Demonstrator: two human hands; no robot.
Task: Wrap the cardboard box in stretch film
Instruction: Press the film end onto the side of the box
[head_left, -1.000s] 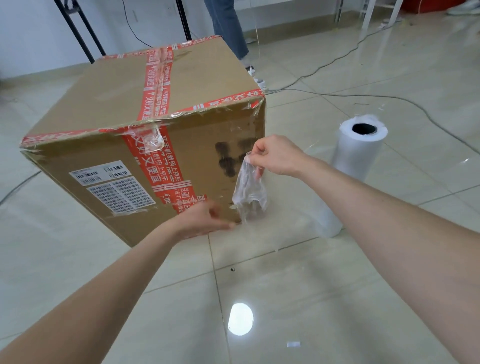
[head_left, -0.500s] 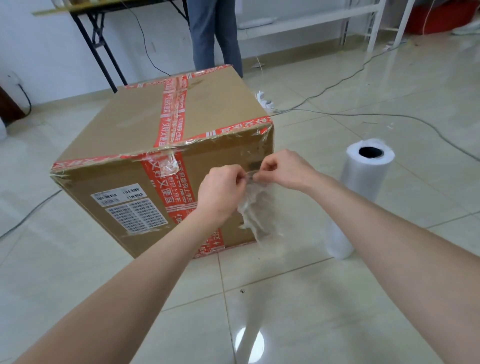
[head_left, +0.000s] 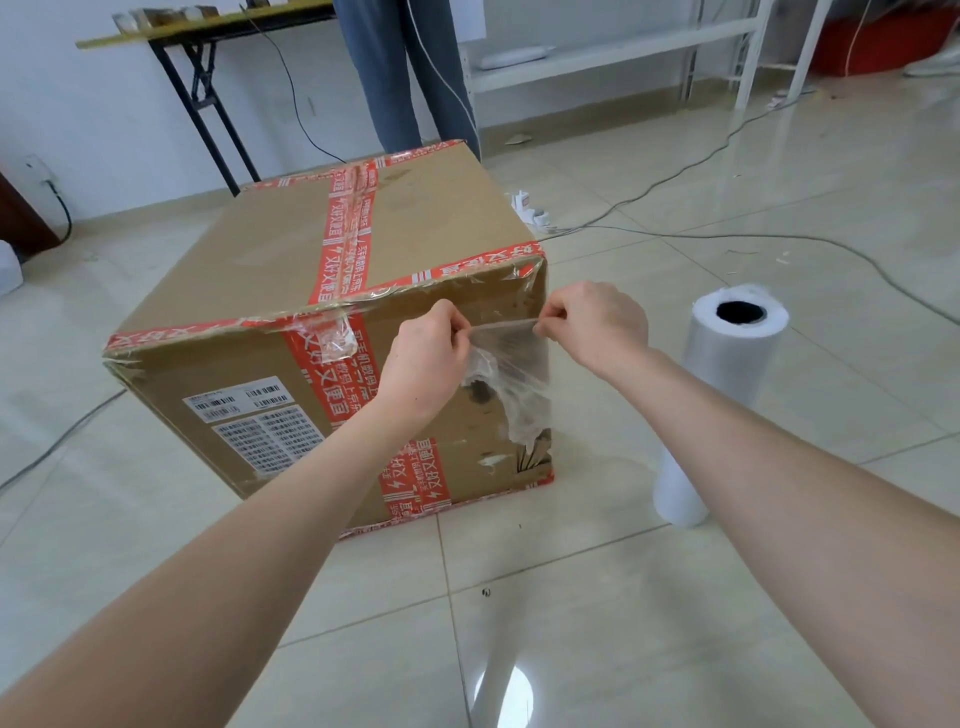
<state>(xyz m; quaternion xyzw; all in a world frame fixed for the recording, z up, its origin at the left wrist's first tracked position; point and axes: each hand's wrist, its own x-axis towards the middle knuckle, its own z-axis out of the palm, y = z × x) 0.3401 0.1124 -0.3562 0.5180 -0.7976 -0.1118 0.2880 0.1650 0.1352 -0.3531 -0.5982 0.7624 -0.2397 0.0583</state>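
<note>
**Film Piece Held at the Box's Near Face**

1. Floor. Glossy pale tiles carry everything in view. Both forearms reach in from the bottom edge toward 12 o'clock.

2. Hands. The left hand pinches the left end of a clear stretch film piece between thumb and curled fingers. The right hand pinches the right end in the same way. The film's top edge runs taut between the two hands; the rest hangs crumpled below it toward 6 o'clock.

3. Cardboard box. It stands on the floor, just beyond the hands. The film hangs in front of the right part of its near face, next to the right vertical edge. Whether the film touches the cardboard cannot be told.

4. Markings. Red tape crosses the top and runs down the near face; its white print reads "又好又便宜" beside a lightning mark. White barcode labels sit at 9 o'clock of the left hand; their print is too small to read.

5. Film roll. It stands upright on the floor at 3 o'clock of the box, apart from it, hollow core upward.

6. Background. At 12 o'clock a person's legs stand behind the box. A dark-legged table is at 11 o'clock and a white rack at 1 o'clock. Cables trail across the tiles.
</note>
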